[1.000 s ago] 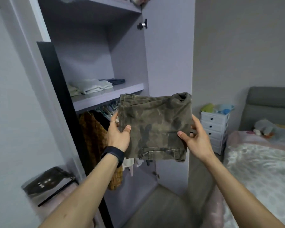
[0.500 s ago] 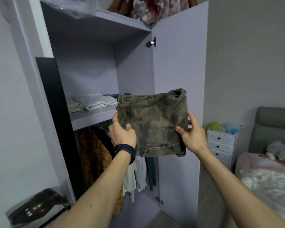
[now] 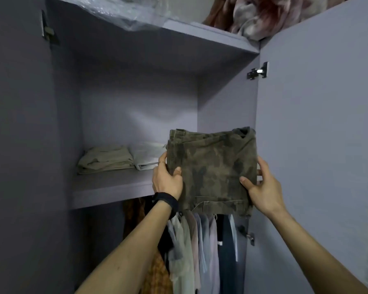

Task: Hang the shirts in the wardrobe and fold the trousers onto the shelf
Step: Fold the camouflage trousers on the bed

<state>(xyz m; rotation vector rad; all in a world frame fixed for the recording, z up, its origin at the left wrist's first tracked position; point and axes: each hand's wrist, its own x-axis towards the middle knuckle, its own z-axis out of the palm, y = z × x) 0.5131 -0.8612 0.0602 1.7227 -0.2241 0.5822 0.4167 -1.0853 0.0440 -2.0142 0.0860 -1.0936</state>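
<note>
I hold a folded pair of camouflage trousers (image 3: 212, 166) upright in front of the right part of the wardrobe shelf (image 3: 106, 187). My left hand (image 3: 167, 180) grips the left edge, thumb on the front. My right hand (image 3: 261, 185) grips the right edge the same way. Two folded pairs lie on the shelf: a beige pair (image 3: 105, 159) at the left and a pale grey pair (image 3: 147, 155) beside it. Hung shirts (image 3: 191, 247) fill the rail below the shelf.
The open wardrobe door (image 3: 319, 145) stands close on the right, another door panel (image 3: 19, 145) on the left. An upper shelf (image 3: 210, 37) carries a plastic-wrapped bundle (image 3: 125, 11) and a crumpled blanket (image 3: 263, 15). A brown checked garment (image 3: 157, 276) hangs low left.
I have stepped closer to the wardrobe and raised the camouflage trousers to shelf height. The view has turned from the bed and drawers into the wardrobe.
</note>
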